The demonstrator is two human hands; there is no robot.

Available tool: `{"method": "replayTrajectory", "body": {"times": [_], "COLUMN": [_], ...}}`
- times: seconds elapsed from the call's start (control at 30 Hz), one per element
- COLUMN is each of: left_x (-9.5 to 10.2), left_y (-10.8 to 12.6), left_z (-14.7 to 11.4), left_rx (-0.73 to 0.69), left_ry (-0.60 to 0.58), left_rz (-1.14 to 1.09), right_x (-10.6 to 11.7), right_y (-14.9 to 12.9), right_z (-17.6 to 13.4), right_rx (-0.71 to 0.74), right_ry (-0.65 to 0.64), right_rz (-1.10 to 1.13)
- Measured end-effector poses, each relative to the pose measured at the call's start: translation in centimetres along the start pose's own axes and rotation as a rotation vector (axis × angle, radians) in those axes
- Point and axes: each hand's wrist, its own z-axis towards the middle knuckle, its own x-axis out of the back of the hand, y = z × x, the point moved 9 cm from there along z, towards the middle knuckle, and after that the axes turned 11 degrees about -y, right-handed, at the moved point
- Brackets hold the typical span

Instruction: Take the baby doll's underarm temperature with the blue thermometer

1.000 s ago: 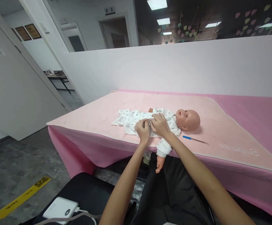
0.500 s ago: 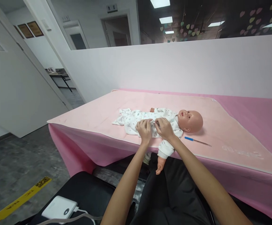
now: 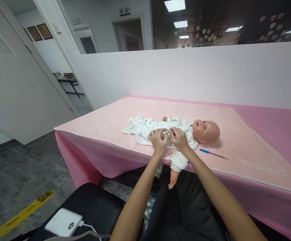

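Note:
A baby doll point(image 3: 207, 132) lies on its back across the table, head to the right. It wears a white printed baby gown point(image 3: 144, 129). My left hand point(image 3: 158, 140) and my right hand point(image 3: 179, 139) meet over the gown's front. Both are closed in a pinch on a thin white cloth tie point(image 3: 167, 132) of the gown. Its exact ends are partly hidden by my fingers. The doll's near arm point(image 3: 174, 179) hangs over the table's front edge, below my right wrist.
A thin tool with a blue handle point(image 3: 204, 151) lies right of the doll's near shoulder. A pink cloth point(image 3: 97, 117) covers the table and drapes over its front. A white power bank point(image 3: 64, 222) with a cable rests on a black chair seat point(image 3: 92, 197) at lower left.
My left hand has moved slightly to the right with its fingers bent more, still at the tie. The whole view has shifted a little; the doll and tool lie as before.

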Motion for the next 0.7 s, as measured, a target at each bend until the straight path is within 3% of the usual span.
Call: {"method": "replayTrajectory", "body": {"times": [0.43, 0.7], "left_x": [-0.3, -0.1], "left_y": [1.3, 0.7], "left_z": [-0.2, -0.1], "left_rx": [-0.080, -0.055], "left_ry": [-0.036, -0.009], "left_rz": [0.049, 0.022], "right_x": [0.3, 0.0], "right_y": [-0.1, 0.1], "right_z": [0.1, 0.1], "right_rx": [-0.016, -0.032], "right_ry": [0.017, 0.006], "right_rz": [0.015, -0.021]}}
